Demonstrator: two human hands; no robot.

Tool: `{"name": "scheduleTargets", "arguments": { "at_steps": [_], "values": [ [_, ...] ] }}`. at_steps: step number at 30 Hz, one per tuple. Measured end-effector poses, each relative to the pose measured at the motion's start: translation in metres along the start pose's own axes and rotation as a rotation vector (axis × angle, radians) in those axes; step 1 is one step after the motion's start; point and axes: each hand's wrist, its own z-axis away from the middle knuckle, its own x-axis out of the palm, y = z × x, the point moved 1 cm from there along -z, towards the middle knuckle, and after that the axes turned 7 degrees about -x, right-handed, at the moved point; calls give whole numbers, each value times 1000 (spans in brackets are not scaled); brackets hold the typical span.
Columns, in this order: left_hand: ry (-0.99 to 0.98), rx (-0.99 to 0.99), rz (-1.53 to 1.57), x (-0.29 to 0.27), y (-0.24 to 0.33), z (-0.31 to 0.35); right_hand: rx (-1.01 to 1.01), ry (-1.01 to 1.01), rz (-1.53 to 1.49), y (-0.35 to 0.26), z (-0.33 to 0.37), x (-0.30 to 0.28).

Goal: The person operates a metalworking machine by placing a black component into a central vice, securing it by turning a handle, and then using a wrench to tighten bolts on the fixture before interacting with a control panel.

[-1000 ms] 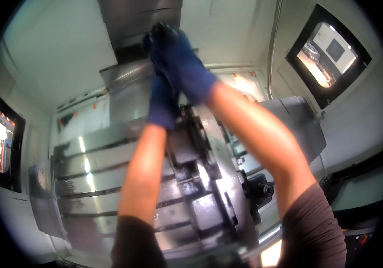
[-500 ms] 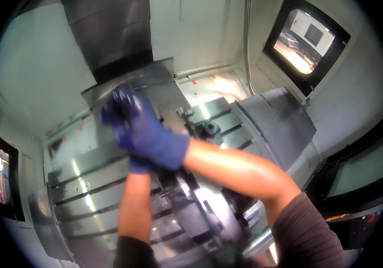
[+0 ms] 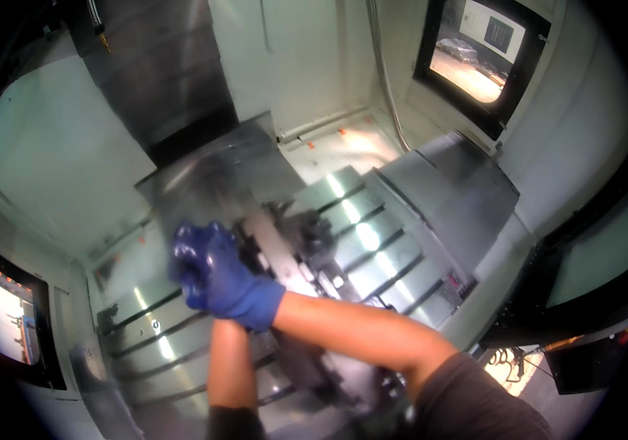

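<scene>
Both my hands wear blue work gloves with a shiny, darker coating on the fingers. My right hand (image 3: 235, 282) crosses over my left wrist and is closed. My left hand (image 3: 188, 258) is pressed against it, mostly covered, with its visible fingers curled. Whatever they grip, if anything, is hidden between them. They are held together above a slotted metal machine table (image 3: 154, 367), left of a long clamping fixture (image 3: 285, 246). A dark, round-topped part (image 3: 312, 233) on the fixture is blurred.
Pale enclosure walls surround the table, with windows at the right (image 3: 479, 55) and left (image 3: 8, 312). Grey metal covers (image 3: 453, 183) flank the table's right end. A metal conduit (image 3: 383, 81) runs down the back wall. At top left hangs a thin nozzle (image 3: 98, 28).
My joined hands have come lower and nearer in the picture, staying pressed together. The view has shifted too, bringing the hanging nozzle into sight.
</scene>
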Motion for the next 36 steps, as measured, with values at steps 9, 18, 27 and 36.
{"name": "scheduleTargets", "arguments": {
  "at_steps": [9,18,27,36],
  "values": [
    [-76,-606,715,-7,-26,-163,529,145,-167,161,-129,63],
    [118,272,-76,34,69,-37,482,340,-856,74,-41,80],
    [166,190,101,32,98,-124,904,143,-824,91,-114,48],
    [186,351,-79,40,83,-52,478,131,-764,23,-41,28]
  ]
}}
